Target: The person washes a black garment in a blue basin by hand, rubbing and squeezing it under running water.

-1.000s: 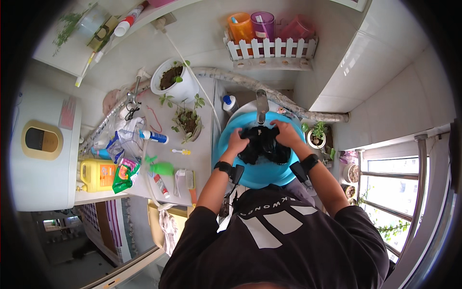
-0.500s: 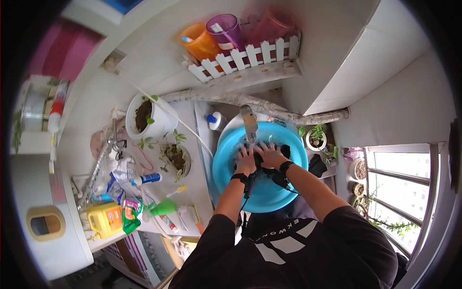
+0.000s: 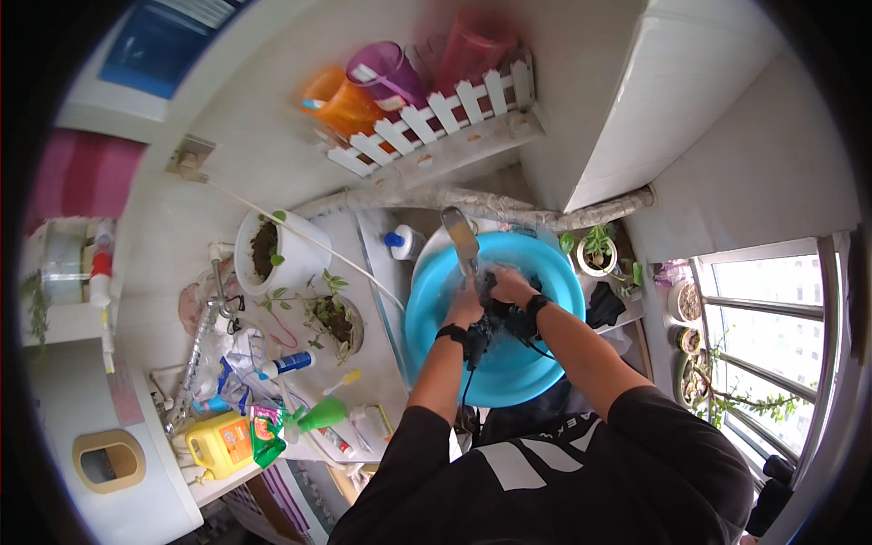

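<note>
A light-blue basin [image 3: 554,363] holds water and a wet black cloth [image 3: 498,313]. Over its far side reaches a metal faucet [image 3: 460,238], with water running from it. My left hand [image 3: 466,306] is closed on the cloth just under the spout. Close to its right, my right hand [image 3: 512,287] has its fingers curled down into the same dark cloth. The fingertips of both are partly hidden by the cloth and the splashing water. Each wrist wears a black band with a cable leading off it.
Left on the counter stand a white pot [image 3: 295,250] with a seedling, a potted plant [image 3: 333,327], a green bottle [image 3: 322,415] and a yellow jug [image 3: 221,445]. A blue-capped bottle [image 3: 404,242] is beside the basin. Cups [image 3: 386,75] stand behind a white fence shelf. At right is a window [image 3: 767,331].
Both hands have gone from flat, spread fingers pressing on the cloth to closed, gripping fingers. The view has tilted and shifted slightly.
</note>
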A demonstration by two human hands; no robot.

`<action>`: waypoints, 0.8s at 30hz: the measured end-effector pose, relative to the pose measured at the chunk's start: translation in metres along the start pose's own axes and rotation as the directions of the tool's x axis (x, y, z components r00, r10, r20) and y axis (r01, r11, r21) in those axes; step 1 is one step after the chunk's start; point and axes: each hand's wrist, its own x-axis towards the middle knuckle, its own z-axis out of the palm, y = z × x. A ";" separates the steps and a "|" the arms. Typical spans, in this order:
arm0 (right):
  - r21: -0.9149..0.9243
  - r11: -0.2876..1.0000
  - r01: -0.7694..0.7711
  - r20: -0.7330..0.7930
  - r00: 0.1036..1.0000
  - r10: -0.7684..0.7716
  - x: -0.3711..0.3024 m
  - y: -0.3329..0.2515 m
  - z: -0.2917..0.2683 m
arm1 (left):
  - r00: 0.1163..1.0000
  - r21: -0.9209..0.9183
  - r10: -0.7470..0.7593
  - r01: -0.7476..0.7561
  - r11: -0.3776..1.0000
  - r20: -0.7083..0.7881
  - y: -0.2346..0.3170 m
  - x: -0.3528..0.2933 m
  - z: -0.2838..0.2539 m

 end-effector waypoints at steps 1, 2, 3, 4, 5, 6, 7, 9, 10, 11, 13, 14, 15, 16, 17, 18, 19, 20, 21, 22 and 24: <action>0.001 1.000 0.004 -0.025 1.000 -0.004 0.006 0.011 -0.010 | 0.994 -0.373 -0.077 0.044 0.927 -0.075 0.003 0.003 -0.004; 0.109 0.991 -0.074 -0.018 0.997 0.076 0.011 0.023 -0.021 | 0.994 -0.753 0.026 0.064 0.655 0.107 0.002 0.013 -0.015; 0.224 0.960 -0.168 0.003 0.985 0.172 0.010 0.041 -0.025 | 0.992 -0.744 0.051 0.051 0.666 0.113 -0.001 0.017 -0.007; 0.409 0.877 -0.253 0.086 0.967 0.239 -0.004 0.016 -0.033 | 0.979 -0.837 0.196 -0.147 0.527 -0.048 -0.024 0.002 0.000; 0.401 0.885 -0.238 0.101 0.971 0.216 -0.011 -0.005 -0.030 | 0.922 -0.872 0.312 -0.337 0.356 -0.229 -0.041 -0.009 0.006; 0.529 0.828 -0.187 0.068 0.982 0.178 -0.020 0.003 -0.035 | 0.969 -0.999 0.242 0.035 0.030 0.041 -0.008 -0.018 -0.006; 0.644 0.755 -0.122 0.035 0.991 0.131 -0.031 0.004 -0.037 | 0.943 -0.874 0.143 0.333 -0.353 0.301 0.023 -0.036 -0.028; 0.496 0.868 0.026 -0.052 0.999 0.001 -0.060 -0.038 -0.042 | 0.976 -0.822 0.070 0.213 -0.529 0.208 0.021 -0.051 -0.034; 0.339 0.927 0.160 -0.133 0.984 -0.121 -0.077 -0.058 -0.044 | 0.980 -0.821 0.058 0.193 -0.538 0.192 0.020 -0.056 -0.033; 0.333 0.927 0.175 -0.131 0.982 -0.138 -0.092 -0.074 -0.048 | 0.986 -0.827 0.007 0.143 -0.544 0.166 0.021 -0.057 -0.032; 0.175 0.966 0.192 -0.170 0.972 -0.162 -0.116 -0.090 -0.051 | 0.988 -0.838 -0.079 0.071 -0.541 0.134 0.030 -0.058 -0.026; 0.131 0.982 0.136 -0.186 0.976 -0.111 -0.122 -0.093 -0.048 | 0.991 -0.867 -0.084 0.049 -0.496 0.104 0.035 -0.063 -0.021; 0.128 0.982 0.142 -0.181 0.976 -0.118 -0.126 -0.098 -0.049 | 0.991 -0.865 -0.091 0.042 -0.499 0.100 0.033 -0.064 -0.014; 0.028 0.991 0.127 -0.153 0.981 -0.122 -0.130 -0.105 -0.052 | 0.999 -0.830 0.002 0.033 -0.557 0.038 0.029 -0.065 -0.008; -0.074 0.991 0.116 -0.125 0.984 -0.125 -0.132 -0.110 -0.052 | 0.996 -0.790 0.088 0.029 -0.612 -0.032 0.026 -0.064 -0.003; -0.100 0.985 0.143 -0.221 0.962 -0.163 -0.124 -0.096 -0.050 | 0.998 -0.767 0.058 0.023 -0.642 -0.019 0.048 -0.071 -0.009; -0.117 0.978 0.173 -0.294 0.934 -0.200 -0.119 -0.092 -0.047 | 1.000 -0.738 -0.020 -0.021 -0.675 -0.011 0.052 -0.070 -0.011; -0.157 0.980 0.121 -0.250 0.955 -0.158 -0.111 -0.087 -0.048 | 0.994 -0.761 -0.109 -0.072 -0.644 -0.002 0.056 -0.073 -0.011; -0.199 0.977 0.070 -0.209 0.971 -0.113 -0.101 -0.082 -0.049 | 0.980 -0.785 -0.197 -0.119 -0.608 0.004 0.061 -0.079 -0.016; -0.171 0.983 0.063 -0.242 0.965 -0.103 -0.093 -0.069 -0.050 | 0.960 -0.820 -0.273 -0.102 -0.563 0.068 0.070 -0.087 -0.021; -0.220 0.975 0.036 -0.278 0.956 -0.098 -0.071 -0.045 -0.052 | 0.952 -0.922 -0.305 -0.107 -0.372 0.013 0.075 -0.096 -0.016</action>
